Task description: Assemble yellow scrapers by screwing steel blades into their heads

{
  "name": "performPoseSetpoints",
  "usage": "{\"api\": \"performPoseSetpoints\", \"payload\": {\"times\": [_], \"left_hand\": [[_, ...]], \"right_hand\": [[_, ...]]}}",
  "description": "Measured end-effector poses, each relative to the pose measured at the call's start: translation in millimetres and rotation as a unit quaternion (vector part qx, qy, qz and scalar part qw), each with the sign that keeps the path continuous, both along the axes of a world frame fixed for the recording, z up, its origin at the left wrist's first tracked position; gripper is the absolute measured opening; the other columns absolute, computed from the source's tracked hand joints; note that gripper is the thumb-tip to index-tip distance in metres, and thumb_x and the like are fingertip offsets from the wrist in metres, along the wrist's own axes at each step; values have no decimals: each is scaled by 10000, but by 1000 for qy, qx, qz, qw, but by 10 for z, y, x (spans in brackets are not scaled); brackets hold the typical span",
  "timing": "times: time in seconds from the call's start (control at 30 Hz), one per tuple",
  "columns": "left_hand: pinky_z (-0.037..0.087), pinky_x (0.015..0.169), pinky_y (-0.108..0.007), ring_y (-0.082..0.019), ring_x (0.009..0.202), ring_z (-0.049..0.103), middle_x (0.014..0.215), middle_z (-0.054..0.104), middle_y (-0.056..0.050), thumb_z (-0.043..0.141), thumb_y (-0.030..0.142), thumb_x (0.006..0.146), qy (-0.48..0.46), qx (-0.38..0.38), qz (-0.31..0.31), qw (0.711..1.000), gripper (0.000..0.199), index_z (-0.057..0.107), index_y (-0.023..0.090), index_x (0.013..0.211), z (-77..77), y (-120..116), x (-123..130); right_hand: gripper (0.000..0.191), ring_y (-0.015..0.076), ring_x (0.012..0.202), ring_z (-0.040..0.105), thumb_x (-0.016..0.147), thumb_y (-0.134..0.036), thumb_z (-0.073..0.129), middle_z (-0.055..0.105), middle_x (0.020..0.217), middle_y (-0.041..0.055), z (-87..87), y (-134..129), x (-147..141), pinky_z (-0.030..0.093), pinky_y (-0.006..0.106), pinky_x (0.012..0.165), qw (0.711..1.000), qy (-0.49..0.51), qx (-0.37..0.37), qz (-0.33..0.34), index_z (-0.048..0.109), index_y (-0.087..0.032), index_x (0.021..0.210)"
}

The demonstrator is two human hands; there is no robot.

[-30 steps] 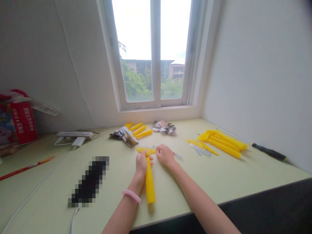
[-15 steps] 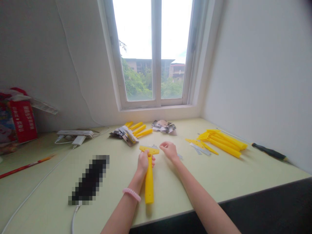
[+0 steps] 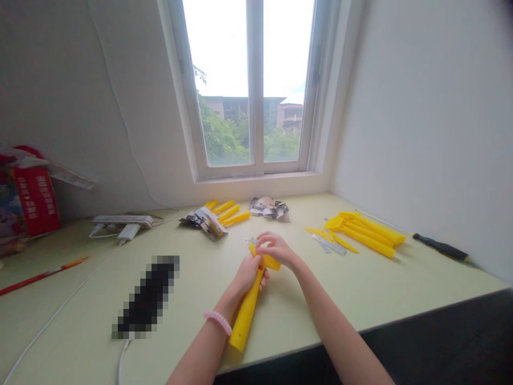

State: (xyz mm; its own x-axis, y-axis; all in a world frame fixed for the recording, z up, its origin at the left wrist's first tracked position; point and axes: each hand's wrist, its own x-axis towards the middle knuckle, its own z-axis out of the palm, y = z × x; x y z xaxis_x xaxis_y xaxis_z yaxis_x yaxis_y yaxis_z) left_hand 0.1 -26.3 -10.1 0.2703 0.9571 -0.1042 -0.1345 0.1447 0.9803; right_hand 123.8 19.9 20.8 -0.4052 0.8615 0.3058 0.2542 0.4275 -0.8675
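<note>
scraper slants over the table, its neck closed in the left hand, probably to steady the head under the right hand. that one's fingers are bent narrow at the head; whether they pinch anything, i cannot tell. blades and handles lie to the right, perhaps grouped for easy reach.

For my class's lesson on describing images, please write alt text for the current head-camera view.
Two bare hands, left and right, work at the head of a yellow scraper-like tool over a pale green table. More yellow handles and a black-handled tool lie to the right.
</note>
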Motion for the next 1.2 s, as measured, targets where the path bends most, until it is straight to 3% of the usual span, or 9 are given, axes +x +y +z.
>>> {"api": "performPoseSetpoints", "payload": {"times": [0.27,0.5,0.7,0.87,0.97,1.07,1.2], "left_hand": [[302,283,-190,-99,282,435,467,520,3,417,415,741,9,0,5,1000,316,418,135,889,-22,5,4],[297,285,-190,-96,278,429,461,517,-1,421,417,742,7,6,-1,1000,301,440,137,852,-24,2,-1],[304,281,-193,-95,278,425,473,520,-2,397,351,749,11,7,1,1000,255,447,130,866,-12,-11,7],[305,280,-188,-94,279,430,478,525,2,396,346,744,14,6,3,1000,257,444,132,877,-31,16,6],[294,286,-186,-91,274,417,456,518,13,420,357,730,10,-2,52,999,256,436,135,858,-23,64,-32],[289,297,-190,-82,274,401,441,508,17,414,340,729,-11,9,161,987,213,444,137,786,12,112,-109],[313,323,-201,-80,298,414,452,507,15,403,314,734,-41,18,301,953,171,438,149,708,76,116,-205]], "right_hand": [[79,148,800,555,650,-208,586,597,847,31,-33,4,16,431,226,638,999,-31,18,-4,648,-160,662],[76,136,710,564,630,-198,581,623,766,18,-59,10,-7,432,230,636,999,-22,-24,-17,633,-151,658],[125,118,569,534,597,-223,612,600,596,-11,27,-95,-10,390,210,520,991,2,-131,-15,617,-150,699],[180,129,654,558,638,-294,605,627,677,9,41,-81,9,421,228,598,991,47,-127,7,638,-143,728],[206,148,732,577,688,-309,556,653,781,36,-18,21,33,442,250,648,993,44,-90,-65,652,-149,776],[167,152,725,589,705,-242,527,668,793,47,-120,112,42,449,264,674,985,-24,-43,-162,661,-160,760],[161,138,678,583,700,-179,522,667,761,40,-252,117,-33,437,240,644,977,-133,17,-166,669,-171,764]]}}
